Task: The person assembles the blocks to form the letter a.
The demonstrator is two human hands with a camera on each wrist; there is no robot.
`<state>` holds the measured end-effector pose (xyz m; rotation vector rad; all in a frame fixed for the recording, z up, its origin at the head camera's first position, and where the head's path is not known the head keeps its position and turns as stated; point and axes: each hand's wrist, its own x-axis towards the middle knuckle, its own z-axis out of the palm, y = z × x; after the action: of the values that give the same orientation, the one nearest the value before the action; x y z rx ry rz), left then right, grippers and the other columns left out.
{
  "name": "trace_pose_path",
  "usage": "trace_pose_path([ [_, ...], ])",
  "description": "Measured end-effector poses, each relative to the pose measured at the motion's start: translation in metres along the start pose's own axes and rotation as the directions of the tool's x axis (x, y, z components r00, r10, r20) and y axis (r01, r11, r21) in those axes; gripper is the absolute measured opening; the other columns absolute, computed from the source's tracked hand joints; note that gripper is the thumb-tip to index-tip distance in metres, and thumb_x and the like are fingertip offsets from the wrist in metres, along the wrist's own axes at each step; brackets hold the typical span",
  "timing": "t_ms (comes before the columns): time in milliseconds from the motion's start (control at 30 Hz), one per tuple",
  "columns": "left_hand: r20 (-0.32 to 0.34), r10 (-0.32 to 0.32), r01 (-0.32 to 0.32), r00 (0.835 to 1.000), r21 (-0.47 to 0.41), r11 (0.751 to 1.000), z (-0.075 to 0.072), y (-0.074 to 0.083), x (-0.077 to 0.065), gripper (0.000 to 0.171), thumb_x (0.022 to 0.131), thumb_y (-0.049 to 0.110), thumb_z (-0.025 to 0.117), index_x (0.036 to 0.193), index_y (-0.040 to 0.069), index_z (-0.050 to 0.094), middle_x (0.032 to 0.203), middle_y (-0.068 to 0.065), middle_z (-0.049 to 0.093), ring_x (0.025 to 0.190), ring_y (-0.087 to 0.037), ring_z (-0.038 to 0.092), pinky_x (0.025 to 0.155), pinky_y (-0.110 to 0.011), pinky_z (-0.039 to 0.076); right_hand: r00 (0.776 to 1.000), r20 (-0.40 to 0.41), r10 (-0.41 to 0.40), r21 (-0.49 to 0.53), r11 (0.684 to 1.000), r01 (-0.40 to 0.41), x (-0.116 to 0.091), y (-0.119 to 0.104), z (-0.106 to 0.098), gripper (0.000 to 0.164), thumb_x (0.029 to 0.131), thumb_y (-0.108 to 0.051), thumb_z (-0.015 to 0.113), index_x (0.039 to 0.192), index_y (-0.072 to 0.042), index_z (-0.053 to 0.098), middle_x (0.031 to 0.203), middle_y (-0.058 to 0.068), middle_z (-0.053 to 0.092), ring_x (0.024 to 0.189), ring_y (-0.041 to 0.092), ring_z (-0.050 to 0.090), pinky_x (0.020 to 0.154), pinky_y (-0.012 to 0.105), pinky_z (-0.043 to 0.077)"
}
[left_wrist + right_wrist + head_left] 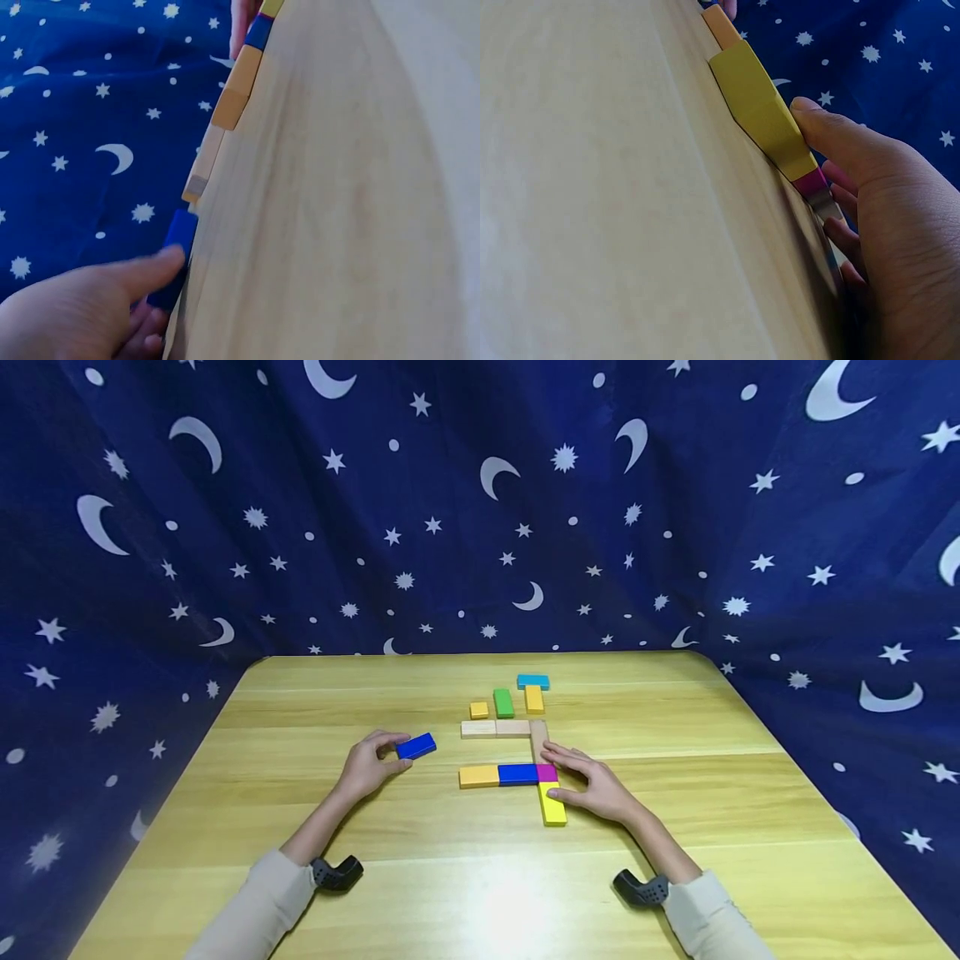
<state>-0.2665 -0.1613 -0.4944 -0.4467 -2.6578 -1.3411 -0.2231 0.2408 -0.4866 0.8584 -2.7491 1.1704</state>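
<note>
My left hand point(367, 767) holds a blue block point(417, 746) between thumb and fingers, to the left of a line of blocks. The left wrist view shows the thumb lying along that blue block point(182, 229). With fingers extended, my right hand point(603, 789) rests at the right side of the arrangement. Its thumb touches the yellow block point(553, 810), and its fingertips reach the plain wooden block point(538, 739) beside the magenta block point(547, 772). Left of the magenta one lie another blue block point(517, 775) and an orange block point(478, 777) in a row.
Two pale wooden blocks point(478, 729) form the row behind. Farther back are a small orange block point(478, 710), a green block point(503, 703), an upright-lying orange block point(534, 700) and a light blue block point(533, 681). A starry blue curtain point(450, 485) hangs behind the wooden table point(675, 718).
</note>
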Motion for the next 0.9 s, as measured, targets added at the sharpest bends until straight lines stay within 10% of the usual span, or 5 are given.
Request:
trace_pose_path([
  [467, 0.228, 0.095, -0.073, 0.969, -0.104, 0.992, -0.012, -0.008, 0.007, 0.067, 0.067, 0.029, 0.083, 0.125, 0.011, 0.057, 0.103, -0.001, 0.063, 0.091, -0.018, 0.056, 0.080, -0.034, 0.046, 1.000, 0.001, 0.016, 0.015, 1.000, -0.016, 0.000, -0.003, 0.000, 0.062, 0.081, -0.035, 0.070, 0.136, -0.016, 0.048, 0.145, 0.000, 0.035, 0.133, 0.034, 0.027, 0.105, 0.053, 0.020],
  [667, 0.453, 0.175, -0.087, 0.874, -0.208, 0.974, -0.019, -0.007, 0.020, 0.078, 0.073, 0.014, 0.079, 0.140, 0.009, 0.039, 0.139, -0.007, 0.043, 0.129, -0.025, 0.035, 0.104, -0.045, 0.028, 1.000, -0.002, 0.022, 0.014, 1.000, -0.022, 0.000, -0.003, 0.000, 0.062, 0.081, -0.036, 0.070, 0.136, -0.016, 0.048, 0.145, -0.001, 0.036, 0.132, 0.034, 0.027, 0.105, 0.053, 0.020],
  [800, 0.576, 0.209, -0.091, 0.790, -0.228, 0.969, -0.021, -0.004, 0.030, 0.080, 0.076, 0.002, 0.073, 0.144, 0.009, 0.031, 0.147, -0.006, 0.031, 0.134, -0.025, 0.025, 0.105, -0.045, 0.027, 1.000, 0.005, 0.016, 0.010, 1.000, -0.016, 0.000, -0.003, 0.000, 0.062, 0.081, -0.036, 0.070, 0.136, -0.016, 0.048, 0.145, 0.000, 0.035, 0.133, 0.034, 0.027, 0.106, 0.051, 0.019],
  [900, 0.619, 0.198, -0.075, 0.760, -0.218, 0.973, -0.022, -0.002, 0.035, 0.079, 0.076, -0.002, 0.071, 0.144, 0.012, 0.033, 0.146, -0.007, 0.032, 0.130, -0.027, 0.031, 0.101, -0.044, 0.033, 1.000, 0.003, 0.010, 0.011, 1.000, -0.010, 0.000, -0.003, 0.000, 0.062, 0.081, -0.036, 0.070, 0.136, -0.015, 0.048, 0.145, 0.000, 0.036, 0.133, 0.033, 0.027, 0.107, 0.050, 0.019],
])
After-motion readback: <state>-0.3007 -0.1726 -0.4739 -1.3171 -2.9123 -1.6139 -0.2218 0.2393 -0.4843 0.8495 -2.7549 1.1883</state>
